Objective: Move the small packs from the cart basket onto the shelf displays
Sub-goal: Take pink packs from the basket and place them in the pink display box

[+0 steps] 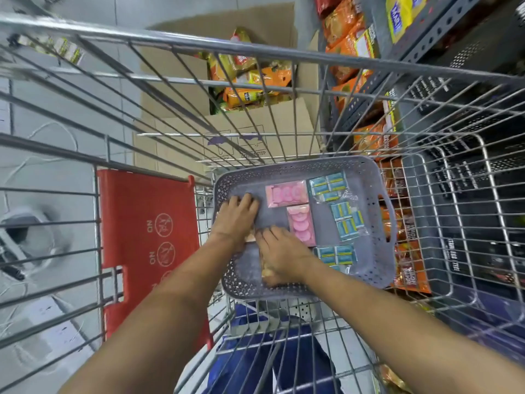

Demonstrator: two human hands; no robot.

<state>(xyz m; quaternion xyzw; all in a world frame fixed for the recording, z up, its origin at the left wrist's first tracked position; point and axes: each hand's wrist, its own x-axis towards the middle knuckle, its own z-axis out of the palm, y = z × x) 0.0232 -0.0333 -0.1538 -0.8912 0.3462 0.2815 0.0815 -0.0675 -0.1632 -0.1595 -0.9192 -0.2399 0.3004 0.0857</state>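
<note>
A grey perforated plastic basket (pixel 377 268) sits inside the wire shopping cart (pixel 255 49). In it lie two pink packs (pixel 287 193) (pixel 301 224) and three blue-and-yellow packs (pixel 329 185) (pixel 348 220) (pixel 339 255). My left hand (pixel 237 217) rests palm down on the basket's left part, covering a small dark thing I cannot make out. My right hand (pixel 279 253) lies just below it, fingers closed over a pale orange pack (pixel 267 273) that is mostly hidden under the palm.
A red fold-down child seat flap (pixel 147 223) stands left of the basket. An open cardboard box (pixel 255 120) of orange snack bags sits on the floor beyond the cart. Shelves (pixel 426 38) with orange and yellow packets run along the right.
</note>
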